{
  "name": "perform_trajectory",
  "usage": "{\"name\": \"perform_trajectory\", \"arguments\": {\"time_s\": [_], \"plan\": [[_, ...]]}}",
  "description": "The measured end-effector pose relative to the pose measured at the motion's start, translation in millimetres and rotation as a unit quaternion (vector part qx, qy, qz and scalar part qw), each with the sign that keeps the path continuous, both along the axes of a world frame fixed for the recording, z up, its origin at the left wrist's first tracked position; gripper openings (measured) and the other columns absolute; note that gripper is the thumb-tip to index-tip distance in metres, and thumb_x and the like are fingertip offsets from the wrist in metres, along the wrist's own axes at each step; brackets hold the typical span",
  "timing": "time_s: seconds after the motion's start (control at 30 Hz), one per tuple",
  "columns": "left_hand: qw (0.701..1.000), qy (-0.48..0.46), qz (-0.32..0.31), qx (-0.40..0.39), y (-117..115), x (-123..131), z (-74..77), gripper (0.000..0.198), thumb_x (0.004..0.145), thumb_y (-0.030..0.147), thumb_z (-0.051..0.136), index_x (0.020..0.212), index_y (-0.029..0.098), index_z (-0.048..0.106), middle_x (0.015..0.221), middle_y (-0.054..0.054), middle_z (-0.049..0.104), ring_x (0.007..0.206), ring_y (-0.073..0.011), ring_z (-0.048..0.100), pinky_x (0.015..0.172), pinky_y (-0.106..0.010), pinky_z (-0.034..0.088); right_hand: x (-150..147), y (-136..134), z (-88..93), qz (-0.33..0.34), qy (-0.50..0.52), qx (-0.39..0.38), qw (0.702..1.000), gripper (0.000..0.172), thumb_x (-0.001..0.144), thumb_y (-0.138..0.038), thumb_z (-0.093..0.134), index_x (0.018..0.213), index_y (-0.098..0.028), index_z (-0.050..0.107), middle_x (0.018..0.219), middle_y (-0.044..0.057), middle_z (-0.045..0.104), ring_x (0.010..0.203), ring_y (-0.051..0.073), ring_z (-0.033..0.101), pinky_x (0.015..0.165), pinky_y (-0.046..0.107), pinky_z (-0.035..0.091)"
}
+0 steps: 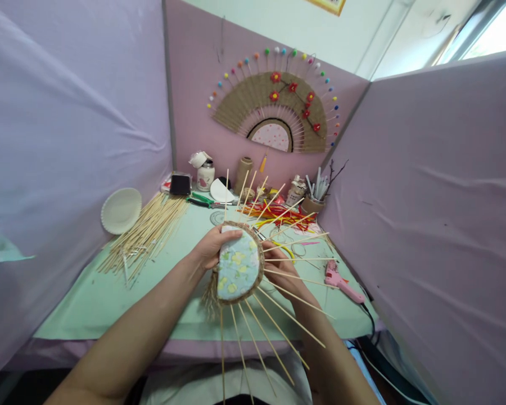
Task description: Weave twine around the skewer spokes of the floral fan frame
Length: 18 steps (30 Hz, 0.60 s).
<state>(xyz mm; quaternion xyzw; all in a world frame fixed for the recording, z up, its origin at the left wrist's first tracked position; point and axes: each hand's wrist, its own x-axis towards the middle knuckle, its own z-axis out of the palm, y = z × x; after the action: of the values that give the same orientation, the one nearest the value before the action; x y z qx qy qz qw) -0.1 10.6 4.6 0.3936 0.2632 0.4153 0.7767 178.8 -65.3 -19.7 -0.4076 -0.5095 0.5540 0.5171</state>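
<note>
My left hand (211,247) grips the fan (238,264) by its upper edge, my right hand (280,267) pinches its right side between the sticks (290,298), above the desk (109,298), glue gun (339,279) nearby.

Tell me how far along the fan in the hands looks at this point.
Done: a floral fabric half-disc with a twine border, thin sticks fanning out from it. In hand: the left hand grips the top edge and the right hand supports it among the sticks. Left, judging by the finished fan on the wall: a woven band across the sticks, flowers and coloured tips. The glue gun lies on the table.
</note>
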Motion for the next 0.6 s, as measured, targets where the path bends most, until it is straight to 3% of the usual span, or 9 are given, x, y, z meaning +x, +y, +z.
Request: {"name": "perform_trajectory", "arguments": {"time_s": [0.13,0.23,0.4,0.5,0.6], "plan": [[1.0,-0.01,0.023,-0.016,1,2,-1.0,0.04,0.057,0.022,0.083,0.092,0.009,0.068,0.075,-0.009,0.074,0.065,-0.019,0.069,0.065,-0.029,0.057,-7,0,-10.9,-0.064,0.025,-0.056,0.996,0.043,0.069,-0.041,0.075,0.107,-0.025,0.063,0.074,-0.003,0.062,0.053,0.008,0.048,0.052,0.022,0.039],[0.999,-0.011,0.031,-0.036,-1,8,-3.2,0.033,0.059,0.02,0.081,0.088,0.009,0.068,0.072,-0.008,0.073,0.062,-0.0183,0.068,0.064,-0.029,0.057,-4,2,-18.7,-0.107,0.045,-0.072,0.991,0.04,0.065,-0.044,0.076,0.098,-0.023,0.066,0.06,-0.005,0.055,0.044,0.006,0.037,0.045,0.02,0.029],[0.996,-0.033,0.029,-0.077,-9,21,-10.7,0.033,0.061,0.014,0.077,0.093,0.011,0.068,0.074,-0.007,0.074,0.062,-0.0178,0.069,0.064,-0.028,0.056,5,-1,-24.4,-0.138,0.062,-0.062,0.986,0.034,0.061,-0.043,0.079,0.085,-0.021,0.07,0.076,0.0,0.066,0.057,0.01,0.052,0.052,0.022,0.04],[0.992,-0.048,-0.028,-0.11,-13,24,-15.7,0.039,0.062,0.013,0.076,0.101,0.012,0.067,0.078,-0.007,0.075,0.066,-0.0191,0.07,0.067,-0.03,0.056,10,-13,-23.1,-0.148,0.066,-0.067,0.984,0.029,0.061,-0.038,0.081,0.082,-0.02,0.072,0.088,0.002,0.07,0.068,0.013,0.059,0.06,0.024,0.046],[0.983,-0.042,-0.121,-0.13,-13,22,-20.1,0.038,0.064,0.014,0.074,0.101,0.01,0.068,0.082,-0.01,0.075,0.071,-0.021,0.071,0.071,-0.032,0.057,13,-25,-21.7,-0.156,0.072,-0.078,0.982,0.026,0.062,-0.036,0.081,0.081,-0.021,0.072,0.083,0.002,0.07,0.065,0.013,0.058,0.059,0.024,0.045]]}}
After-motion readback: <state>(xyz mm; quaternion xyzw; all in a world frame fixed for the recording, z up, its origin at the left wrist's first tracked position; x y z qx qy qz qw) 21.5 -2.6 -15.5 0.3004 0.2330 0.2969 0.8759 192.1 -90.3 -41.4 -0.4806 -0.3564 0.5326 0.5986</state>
